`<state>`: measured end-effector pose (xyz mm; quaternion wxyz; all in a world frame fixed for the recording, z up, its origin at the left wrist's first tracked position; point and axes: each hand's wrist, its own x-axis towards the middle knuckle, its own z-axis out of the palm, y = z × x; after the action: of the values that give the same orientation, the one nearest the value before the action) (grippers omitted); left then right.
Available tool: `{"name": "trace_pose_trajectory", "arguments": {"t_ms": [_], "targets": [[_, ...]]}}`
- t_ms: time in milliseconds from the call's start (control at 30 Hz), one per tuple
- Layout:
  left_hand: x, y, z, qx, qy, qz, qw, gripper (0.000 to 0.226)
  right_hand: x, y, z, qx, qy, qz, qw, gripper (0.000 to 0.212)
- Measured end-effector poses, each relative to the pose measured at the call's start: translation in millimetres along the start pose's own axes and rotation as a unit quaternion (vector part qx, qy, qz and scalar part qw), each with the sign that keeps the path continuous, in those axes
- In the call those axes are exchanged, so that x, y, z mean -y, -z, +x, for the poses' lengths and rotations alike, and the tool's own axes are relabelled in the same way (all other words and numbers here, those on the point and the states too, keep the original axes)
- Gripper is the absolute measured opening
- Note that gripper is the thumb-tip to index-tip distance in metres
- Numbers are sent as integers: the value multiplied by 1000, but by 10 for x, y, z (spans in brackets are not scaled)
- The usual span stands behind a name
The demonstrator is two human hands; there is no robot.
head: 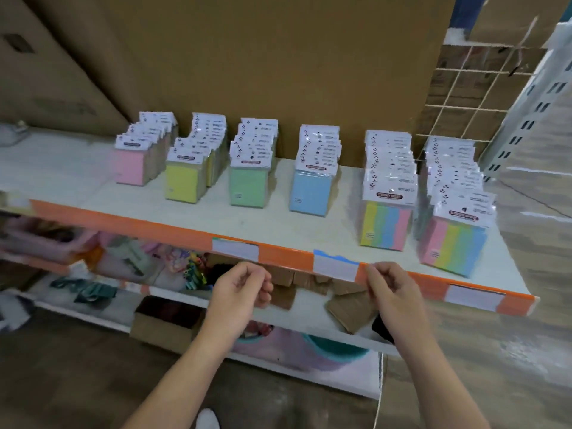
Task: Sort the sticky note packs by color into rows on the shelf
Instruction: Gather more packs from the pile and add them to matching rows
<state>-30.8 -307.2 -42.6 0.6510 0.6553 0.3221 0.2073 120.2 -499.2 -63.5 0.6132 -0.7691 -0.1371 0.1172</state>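
6 pack rows (pixel 311 193) stand beyond left grip (pixel 240 287) and right grip (pixel 391 289).

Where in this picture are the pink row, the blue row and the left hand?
pink row (pixel 130 169): head view, pink face of the front pack.
blue row (pixel 310 193): head view, blue face of the front pack.
left hand (pixel 238 287): head view, back of the hand.
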Motion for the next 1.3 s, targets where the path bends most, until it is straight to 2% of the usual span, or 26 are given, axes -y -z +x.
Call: {"name": "trace_pose_trajectory", "arguments": {"t_ms": [233,500,700,933,1133,1300], "targets": [[257,1353,-273,-140,49,-35,988,27,317,-1190,-195,138,28,1,990,23],[444,3335,-445,-272,59,-73,958,25,803,-3069,-734,252,45,-12,967,27],[439,4563,-362,-291,38,-65,954,23,1244,-4379,-1020,274,41,6,961,23],[361,5625,-19,-313,28,-43,948,29,1544,-5449,-990,288,51,17,956,24],[261,6316,632,-309,6,-29,950,29,1722,-6403,-652,286,41,53,956,32],[95,6892,1434,-284,-13,-20,959,28,1946,-7296,-129,262,33,74,962,21]]}}
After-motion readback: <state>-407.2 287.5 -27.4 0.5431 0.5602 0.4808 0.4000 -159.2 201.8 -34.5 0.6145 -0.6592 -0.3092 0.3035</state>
